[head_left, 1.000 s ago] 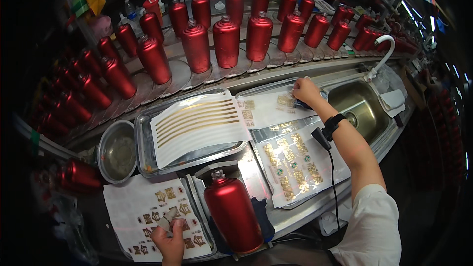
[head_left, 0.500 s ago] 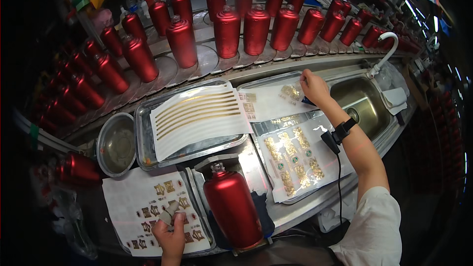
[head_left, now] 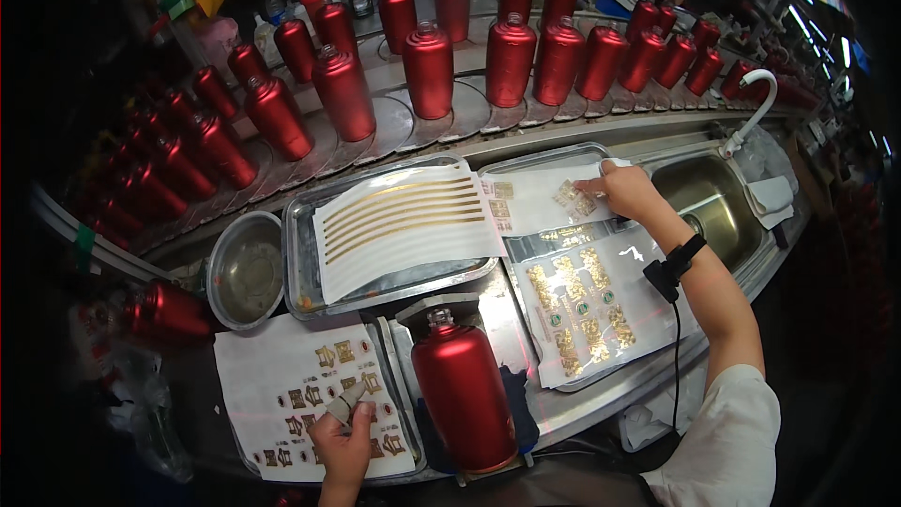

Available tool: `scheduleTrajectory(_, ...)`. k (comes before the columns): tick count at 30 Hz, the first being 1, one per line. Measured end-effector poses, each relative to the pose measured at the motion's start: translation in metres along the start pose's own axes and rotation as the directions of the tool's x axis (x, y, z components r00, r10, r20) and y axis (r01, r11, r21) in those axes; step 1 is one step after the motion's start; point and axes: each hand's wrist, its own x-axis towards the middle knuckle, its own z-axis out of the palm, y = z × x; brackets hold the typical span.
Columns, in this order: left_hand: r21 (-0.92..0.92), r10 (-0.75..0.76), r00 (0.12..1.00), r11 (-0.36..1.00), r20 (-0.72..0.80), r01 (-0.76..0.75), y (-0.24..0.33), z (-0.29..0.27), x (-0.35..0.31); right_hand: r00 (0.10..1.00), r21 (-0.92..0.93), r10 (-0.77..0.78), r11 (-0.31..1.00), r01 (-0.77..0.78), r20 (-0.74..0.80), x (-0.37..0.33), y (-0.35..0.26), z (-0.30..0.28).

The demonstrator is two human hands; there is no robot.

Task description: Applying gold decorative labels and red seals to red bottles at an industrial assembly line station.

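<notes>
At the lower left, my left hand (head_left: 345, 441) hovers over a white sheet of brown-gold decals (head_left: 310, 404). Its thumb and pale-wrapped index finger are spread, with nothing seen between them. My right hand (head_left: 627, 192) reaches to the far right tray, one digit stretched onto a clear gold decal (head_left: 572, 199) on white backing paper (head_left: 540, 190); the other fingers rest at the paper's edge, partly hidden. A red bottle (head_left: 463, 394) lies tilted back in a dark-padded holder between the sheets, its neck pointing away. Nearer the right arm is a sheet of gold and green decals (head_left: 582, 305).
A tray (head_left: 300, 296) bears a white sheet with gold strips (head_left: 404, 221). Beside it stands a metal bowl (head_left: 246, 272). Red bottles (head_left: 427, 70) line the conveyor (head_left: 394, 122) behind. A sink (head_left: 709, 216) with a white tap (head_left: 755, 103) lies right. A black cable (head_left: 678, 366) hangs from my right wrist.
The whole view has shifted, so the trays appear farther right and slightly lower. My right hand now has a digit reaching left onto the gold decal. Bottles on the conveyor have changed position.
</notes>
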Motion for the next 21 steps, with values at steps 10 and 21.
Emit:
scheduleTrajectory(10, 0.062, -0.009, 0.997, 0.998, 0.076, 0.004, -0.004, -0.005, 0.002, 0.994, 0.063, 0.055, 0.997, -0.049, -0.092, -0.001, 0.006, 0.002)
scheduleTrajectory(21, -0.079, 0.005, 0.998, 0.997, 0.064, 0.0, 0.012, 0.001, 0.002, 0.929, 0.338, 0.002, 0.932, 0.133, -0.371, -0.02, -0.037, -0.041)
